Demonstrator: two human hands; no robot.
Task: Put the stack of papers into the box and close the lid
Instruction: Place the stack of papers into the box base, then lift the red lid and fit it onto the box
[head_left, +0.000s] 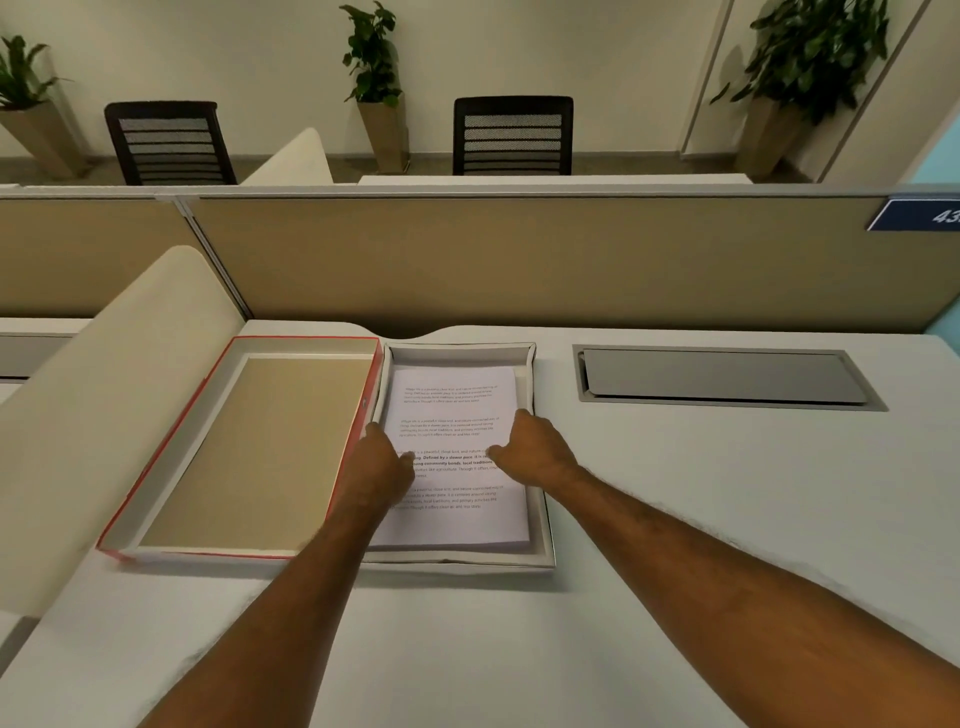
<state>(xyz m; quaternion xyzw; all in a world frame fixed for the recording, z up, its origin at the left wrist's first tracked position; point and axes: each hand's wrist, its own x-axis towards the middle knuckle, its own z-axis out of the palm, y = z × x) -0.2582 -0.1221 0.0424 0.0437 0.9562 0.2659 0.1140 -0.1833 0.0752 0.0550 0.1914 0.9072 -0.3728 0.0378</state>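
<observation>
Papers in box — lid (empty) beside

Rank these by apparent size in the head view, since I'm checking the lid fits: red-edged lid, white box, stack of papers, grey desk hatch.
1. red-edged lid
2. white box, though fairly close to the lid
3. stack of papers, lying inside the box
4. grey desk hatch, which lies farther back, so its rank against the papers is unsure.

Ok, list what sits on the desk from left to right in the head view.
Curved side divider → open lid → box holding the papers → metal cable hatch.
</observation>
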